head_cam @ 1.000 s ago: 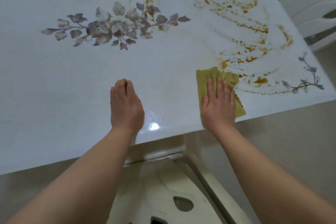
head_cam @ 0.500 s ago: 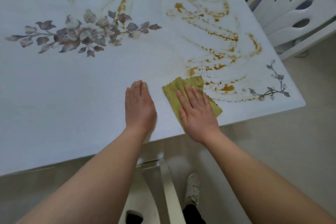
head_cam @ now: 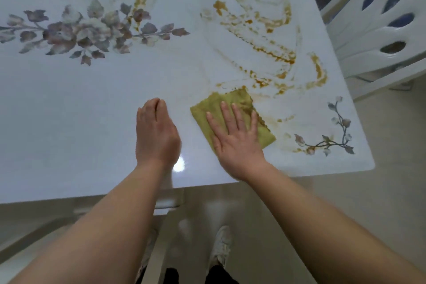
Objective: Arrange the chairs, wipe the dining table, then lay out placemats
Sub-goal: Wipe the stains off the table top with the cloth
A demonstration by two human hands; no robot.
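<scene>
White and glossy, the dining table (head_cam: 69,122) fills most of the view, printed with a grey-purple flower spray (head_cam: 87,30) toward the far left and a small vine motif (head_cam: 332,136) at the near right corner. Brown-orange smears (head_cam: 272,53) arc across its right half. The right hand (head_cam: 235,138) lies flat, palm down with fingers spread, pressing a yellow-green cloth (head_cam: 230,104) onto the tabletop near the front edge. The cloth looks folded into a rough rectangle; its long axis runs diagonally, from far left toward near right, with its far edge touching the nearest smear. Just beside it, the left hand (head_cam: 155,134) rests palm down on the bare surface, fingers held together and pointing away from the person, holding nothing. A white chair (head_cam: 373,37) with oval cut-outs stands off the table's right side. Below the table edge, a pale shoe (head_cam: 222,244) shows on the floor, somewhat blurred
</scene>
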